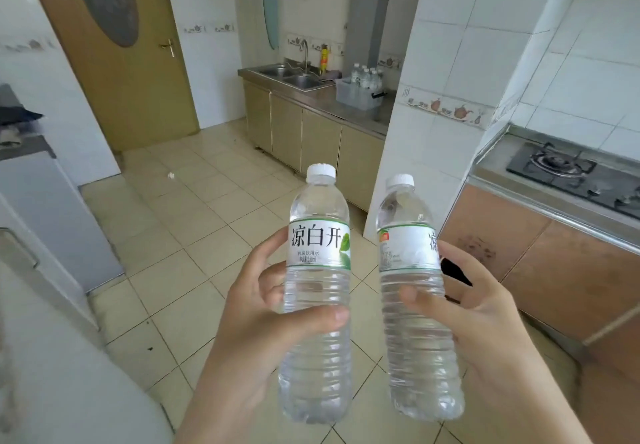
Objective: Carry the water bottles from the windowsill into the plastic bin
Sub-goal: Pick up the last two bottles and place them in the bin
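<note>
Left hand (256, 308) grips bottle (317, 291); right hand (485, 319) grips second bottle (412, 291). Both upright. Bin (356, 95) on desk (349, 111), 1 o'clock, well apart. Walk steady, hold firm.

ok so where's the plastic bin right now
In the head view, the plastic bin sits far ahead on the steel counter, right of the sink, with bottles already inside.
</note>
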